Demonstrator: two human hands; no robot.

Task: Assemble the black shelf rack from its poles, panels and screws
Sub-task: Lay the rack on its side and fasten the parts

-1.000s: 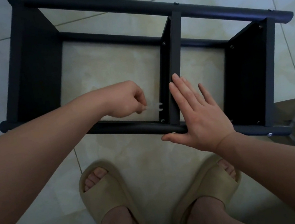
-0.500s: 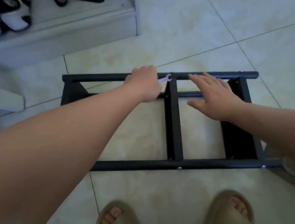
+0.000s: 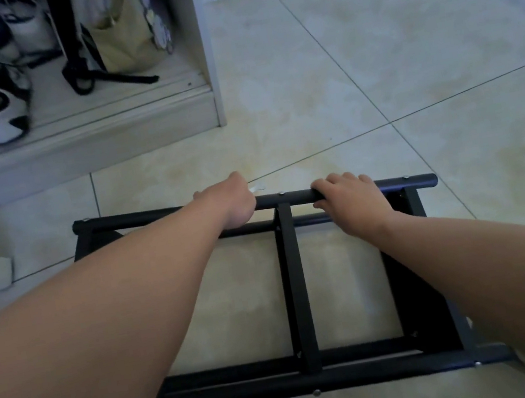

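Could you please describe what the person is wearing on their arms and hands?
Nothing shows: the left hand and right hand are ungloved, with no ring visible; the left forearm and right forearm are bare, with no sleeve, watch or bracelet in view.

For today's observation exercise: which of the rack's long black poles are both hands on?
The far top pole: the left hand and right hand curl over it. No hand is on the near poles.

Black metal shelf rack (image 3: 298, 297) lies on the pale tiled floor (image 3: 372, 76). The left hand (image 3: 237, 203), holding a small silver wrench (image 3: 257, 187), and the right hand (image 3: 349, 205) are on its far pole (image 3: 295, 196).
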